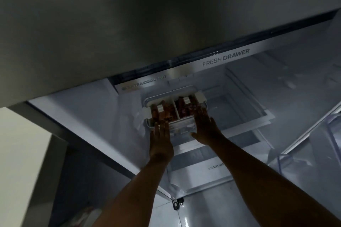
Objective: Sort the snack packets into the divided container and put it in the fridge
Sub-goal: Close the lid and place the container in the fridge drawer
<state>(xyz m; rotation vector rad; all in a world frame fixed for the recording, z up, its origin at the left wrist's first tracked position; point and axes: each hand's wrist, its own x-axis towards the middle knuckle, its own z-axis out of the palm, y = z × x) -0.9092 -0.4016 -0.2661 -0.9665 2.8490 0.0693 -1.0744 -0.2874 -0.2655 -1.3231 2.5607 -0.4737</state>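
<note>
Two forearms are seen rising from the lower edge of the frame toward its centre. The left hand [160, 143] is held flat, its fingers [162, 128] straight and close together, their tips laid against the near left corner of the divided container [181, 127]. The right hand [206, 129] is likewise flat, its fingers [200, 114] extended along the near right corner; nothing is pinched or wrapped by either hand. The container lies directly beyond both sets of fingertips, just above centre of the frame, on a fridge shelf [258, 114]. Its long axis is seen running roughly left to right across the frame, square to the forearms, with a central partition separating two compartments, both filled with reddish-brown snack packets [184, 111]. The two hands are about equally near, one at each corner. Sorting is judged complete and only an even push deeper onto the shelf is judged to remain. Beyond the container, a trim strip lettered FRESH DRAWER [226, 58] is seen, and the closed upper door [129, 24] fills the top of the frame.
</note>
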